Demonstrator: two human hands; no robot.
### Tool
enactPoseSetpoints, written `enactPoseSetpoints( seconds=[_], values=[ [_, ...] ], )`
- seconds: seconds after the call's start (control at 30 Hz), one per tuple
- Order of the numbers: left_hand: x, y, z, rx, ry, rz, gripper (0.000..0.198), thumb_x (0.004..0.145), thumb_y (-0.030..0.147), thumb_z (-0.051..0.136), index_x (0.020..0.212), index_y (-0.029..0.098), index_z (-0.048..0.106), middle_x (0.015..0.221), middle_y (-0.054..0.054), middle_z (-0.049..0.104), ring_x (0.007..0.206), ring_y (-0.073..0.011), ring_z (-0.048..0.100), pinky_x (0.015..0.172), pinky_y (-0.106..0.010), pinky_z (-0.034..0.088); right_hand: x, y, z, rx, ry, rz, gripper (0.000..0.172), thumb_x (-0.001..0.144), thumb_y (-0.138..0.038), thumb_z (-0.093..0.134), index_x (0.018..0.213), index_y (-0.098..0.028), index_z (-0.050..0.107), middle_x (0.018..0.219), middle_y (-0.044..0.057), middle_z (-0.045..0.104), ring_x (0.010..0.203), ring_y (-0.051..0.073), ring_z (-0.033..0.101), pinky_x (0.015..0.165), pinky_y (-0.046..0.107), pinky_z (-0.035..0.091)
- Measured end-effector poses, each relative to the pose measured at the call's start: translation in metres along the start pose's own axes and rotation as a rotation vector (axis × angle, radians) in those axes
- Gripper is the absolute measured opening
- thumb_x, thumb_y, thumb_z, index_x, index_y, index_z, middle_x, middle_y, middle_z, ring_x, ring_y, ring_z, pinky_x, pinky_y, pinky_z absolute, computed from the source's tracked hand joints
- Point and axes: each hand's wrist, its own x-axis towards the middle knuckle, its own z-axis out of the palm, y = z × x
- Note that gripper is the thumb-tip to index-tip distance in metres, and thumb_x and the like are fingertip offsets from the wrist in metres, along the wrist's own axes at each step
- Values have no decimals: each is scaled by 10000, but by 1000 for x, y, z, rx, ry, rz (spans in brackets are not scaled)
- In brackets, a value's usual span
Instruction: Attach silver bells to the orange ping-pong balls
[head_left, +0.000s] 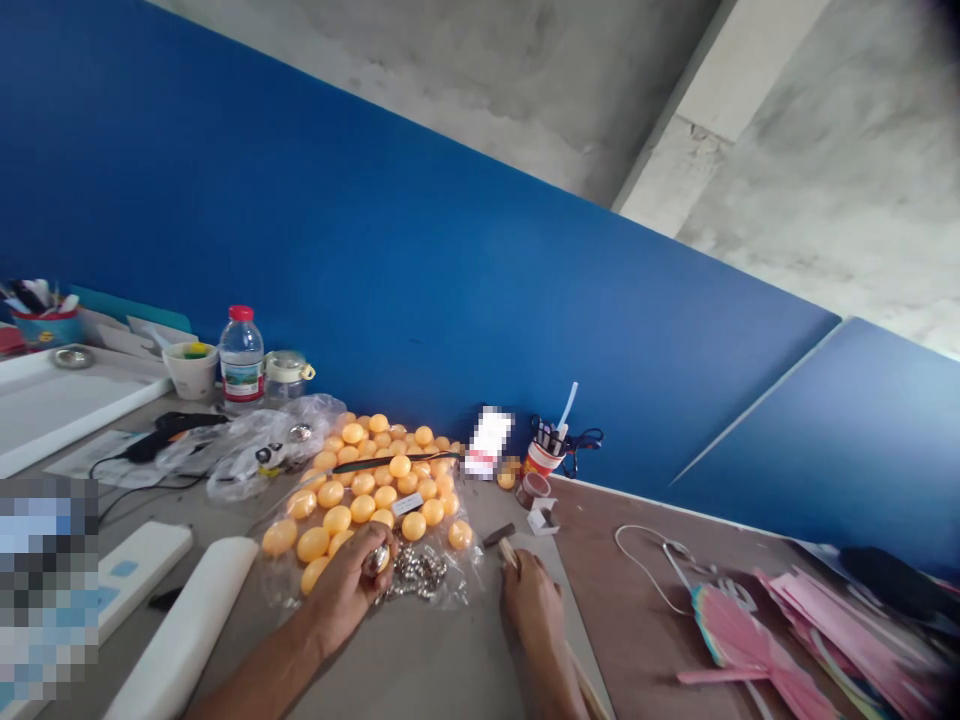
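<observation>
My left hand (352, 585) is closed, its fingers pinching a small shiny round metal piece (376, 560). Beside those fingers lies a heap of small shiny metal parts (421, 572) on clear plastic. My right hand (534, 600) is wrapped round the wooden handle of what looks like a hammer (499, 535); its dark narrow head points away from me, and the handle runs back under the wrist. Just beyond my left hand, many orange balls (362, 508) lie in a clear plastic bag, with a small white label and a dark strip on top.
At the back stand a phone (489, 440), a red cup of pens (543, 458), a tape roll (534, 487) and a water bottle (241, 360). Pink fan-shaped pieces (739, 635) lie right. A white tray (90, 400), glue gun (161, 438) and white roll (187, 625) are left.
</observation>
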Motion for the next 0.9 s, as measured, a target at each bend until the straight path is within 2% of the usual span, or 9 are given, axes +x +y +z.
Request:
enactPoseSetpoints(
  seconds=[0.1, 0.2, 0.27, 0.33, 0.43, 0.6, 0.7, 0.9],
  values=[
    [-1, 0, 0, 44, 4, 24, 306, 680, 363, 888, 647, 170, 653, 591, 37, 561, 507, -74, 422, 503, -228, 342, 1, -8, -3, 13, 210, -68, 398, 1038, -310, 422, 833, -224, 753, 757, 133, 761, 633, 262, 695, 587, 361, 449],
    [-2, 0, 2, 83, 27, 43, 330, 659, 409, 895, 660, 172, 666, 629, 17, 613, 502, -81, 412, 497, -248, 328, 2, -29, -12, 155, 365, -102, 413, 1088, -401, 406, 1006, -214, 765, 909, 136, 760, 784, 271, 703, 667, 376, 527],
    [-2, -1, 2, 104, 36, 49, 342, 638, 427, 905, 666, 182, 670, 617, 24, 607, 495, -88, 407, 495, -258, 321, -3, -50, -18, 321, 360, -205, 383, 1097, -366, 404, 1076, -198, 747, 980, 140, 746, 916, 274, 710, 760, 393, 582],
    [-2, -2, 3, 124, 43, 44, 329, 651, 412, 900, 670, 179, 669, 594, 32, 588, 489, -90, 410, 503, -267, 323, -12, -73, -20, 431, 258, -296, 322, 1070, -222, 416, 1169, -209, 723, 1080, 135, 740, 985, 255, 708, 828, 387, 601],
    [-2, -4, 3, 132, 59, 54, 324, 673, 399, 892, 678, 162, 671, 607, 21, 613, 476, -82, 425, 510, -269, 337, -26, -100, -20, 460, 83, -412, 432, 957, -62, 469, 1308, -222, 663, 1243, 149, 717, 1130, 283, 689, 934, 431, 594],
    [-1, -5, 4, 140, 44, 67, 378, 617, 438, 933, 694, 163, 684, 637, 9, 643, 478, -85, 450, 486, -251, 350, -29, -111, -17, 391, -77, -457, 409, 831, 28, 578, 1116, -244, 686, 1031, 74, 748, 959, 278, 709, 832, 383, 575],
    [-1, -6, 5, 171, 56, 59, 446, 556, 487, 967, 689, 160, 695, 644, 11, 641, 484, -88, 453, 477, -250, 360, -27, -109, -13, 362, -59, -442, 364, 825, 38, 588, 1033, -244, 686, 954, 57, 736, 874, 267, 699, 758, 355, 539],
    [2, -11, 0, 190, 42, 69, 402, 626, 472, 943, 706, 169, 692, 647, 17, 632, 501, -95, 468, 478, -247, 363, -26, -107, -3, 418, 52, -428, 282, 830, 26, 534, 826, -241, 625, 792, 25, 697, 724, 231, 644, 674, 329, 443]
  ],
)
